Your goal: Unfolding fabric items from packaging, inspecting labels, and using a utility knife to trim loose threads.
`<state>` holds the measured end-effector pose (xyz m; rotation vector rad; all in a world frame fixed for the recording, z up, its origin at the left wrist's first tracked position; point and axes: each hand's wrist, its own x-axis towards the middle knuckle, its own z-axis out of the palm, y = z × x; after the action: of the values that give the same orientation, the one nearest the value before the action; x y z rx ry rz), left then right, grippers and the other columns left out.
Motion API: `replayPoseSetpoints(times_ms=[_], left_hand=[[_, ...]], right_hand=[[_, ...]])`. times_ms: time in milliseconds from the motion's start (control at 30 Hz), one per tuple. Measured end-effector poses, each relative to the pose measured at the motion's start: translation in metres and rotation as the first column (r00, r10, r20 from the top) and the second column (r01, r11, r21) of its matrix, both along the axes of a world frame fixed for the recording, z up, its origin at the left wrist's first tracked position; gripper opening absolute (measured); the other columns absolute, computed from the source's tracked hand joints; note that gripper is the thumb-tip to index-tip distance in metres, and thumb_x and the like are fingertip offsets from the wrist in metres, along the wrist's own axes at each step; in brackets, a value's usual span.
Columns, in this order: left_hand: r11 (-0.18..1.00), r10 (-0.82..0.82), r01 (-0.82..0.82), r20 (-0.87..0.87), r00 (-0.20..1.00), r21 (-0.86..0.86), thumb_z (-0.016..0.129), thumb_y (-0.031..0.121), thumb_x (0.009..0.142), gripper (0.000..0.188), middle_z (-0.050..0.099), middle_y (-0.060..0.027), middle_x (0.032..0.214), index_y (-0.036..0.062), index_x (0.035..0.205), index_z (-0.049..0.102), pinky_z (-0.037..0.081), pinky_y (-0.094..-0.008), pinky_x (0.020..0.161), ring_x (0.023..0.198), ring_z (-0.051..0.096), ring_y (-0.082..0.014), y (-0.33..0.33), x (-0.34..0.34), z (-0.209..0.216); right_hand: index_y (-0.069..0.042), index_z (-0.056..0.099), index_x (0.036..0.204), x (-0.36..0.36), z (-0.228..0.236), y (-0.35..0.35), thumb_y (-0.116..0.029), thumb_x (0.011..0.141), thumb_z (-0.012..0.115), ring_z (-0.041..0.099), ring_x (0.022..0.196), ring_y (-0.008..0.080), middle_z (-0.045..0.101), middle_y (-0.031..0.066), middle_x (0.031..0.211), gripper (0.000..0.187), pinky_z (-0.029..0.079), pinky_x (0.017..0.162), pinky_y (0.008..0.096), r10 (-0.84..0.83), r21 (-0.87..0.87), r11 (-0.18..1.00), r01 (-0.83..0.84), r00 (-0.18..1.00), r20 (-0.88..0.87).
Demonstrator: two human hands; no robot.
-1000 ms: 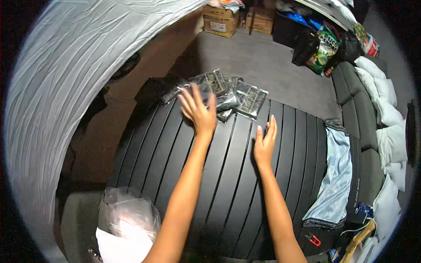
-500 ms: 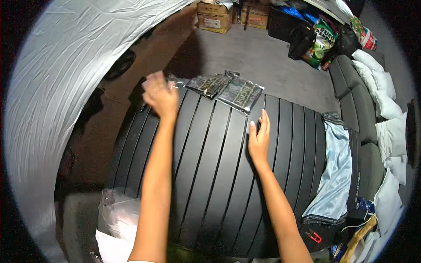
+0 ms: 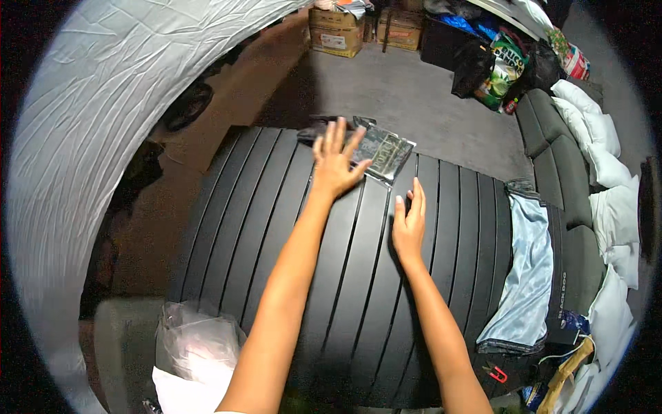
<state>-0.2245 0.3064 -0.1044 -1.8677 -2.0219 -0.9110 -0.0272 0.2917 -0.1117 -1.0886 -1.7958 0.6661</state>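
My left hand (image 3: 336,161) reaches out with its fingers spread, over the near edge of a small stack of clear plastic packets (image 3: 383,152) at the far side of a black slatted table (image 3: 276,234). It seems to touch the packets, holding nothing. My right hand (image 3: 409,225) lies flat and open on the slats, a little nearer to me and to the right of the packets. A dark packet (image 3: 316,131) lies at the left end of the stack.
A light blue cloth (image 3: 527,276) drapes over the table's right end. A white plastic bag (image 3: 193,352) sits at the near left. A large white crinkled sheet (image 3: 103,96) rises at the left. Cardboard boxes (image 3: 336,33), bags and a dark sofa (image 3: 565,165) with white pillows lie beyond.
My left hand swung from the packets out to the far left, then back onto the stack. My right hand stayed flat on the table. The stack looks smaller than a second ago.
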Motion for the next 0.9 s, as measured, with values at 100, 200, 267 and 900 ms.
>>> replayPoseSetpoints(times_ms=[100,200,267,900], left_hand=[[0.864,-0.341,0.299,-0.033,0.94,-0.406,0.044,0.05,0.082,0.051,0.021,-0.0095,0.143,0.0306,0.129,0.04,0.008,-0.0484,0.105,0.133,0.013,-0.0277,0.005,0.018,-0.002],[0.929,0.219,-0.264,-0.19,0.957,-0.26,0.038,0.044,0.087,0.053,0.017,-0.0084,0.144,0.0258,0.135,0.029,0.009,-0.0482,0.106,0.134,0.011,-0.0258,0.013,0.011,-0.01],[0.838,0.534,-0.536,-0.049,0.844,-0.097,0.038,0.04,0.088,0.055,0.011,-0.0096,0.145,0.0166,0.137,0.026,0.011,-0.0481,0.106,0.134,0.011,-0.0259,0.014,0.0,-0.014],[0.984,0.163,-0.164,0.018,0.987,0.064,0.042,0.014,0.086,0.048,0.028,-0.0142,0.139,0.0055,0.132,0.034,0.02,-0.0411,0.104,0.128,0.026,-0.0268,-0.115,0.067,0.012]], right_hand=[[0.001,0.032,0.129,-0.003,0.008,-0.006,-0.019,0.089,0.045,0.039,0.119,0.0326,0.035,0.02,0.131,0.048,0.032,0.097,0.0369,0.032,-0.048,0.998,-0.034,0.999,-0.032],[0.0,0.033,0.13,-0.004,0.002,-0.003,-0.018,0.089,0.045,0.043,0.114,0.0304,0.037,0.0184,0.13,0.046,0.035,0.095,0.0361,0.011,-0.025,1.0,-0.012,1.0,-0.029],[-0.002,0.033,0.13,-0.005,0.003,-0.003,-0.018,0.09,0.044,0.047,0.11,0.0282,0.037,0.017,0.129,0.045,0.037,0.092,0.0351,-0.001,-0.005,1.0,0.001,1.0,-0.027],[-0.008,0.054,0.115,0.026,0.013,-0.07,-0.046,0.082,0.05,0.027,0.126,0.0328,0.035,0.0174,0.134,0.05,0.017,0.103,0.048,0.348,-0.28,0.93,-0.238,0.814,0.464]])
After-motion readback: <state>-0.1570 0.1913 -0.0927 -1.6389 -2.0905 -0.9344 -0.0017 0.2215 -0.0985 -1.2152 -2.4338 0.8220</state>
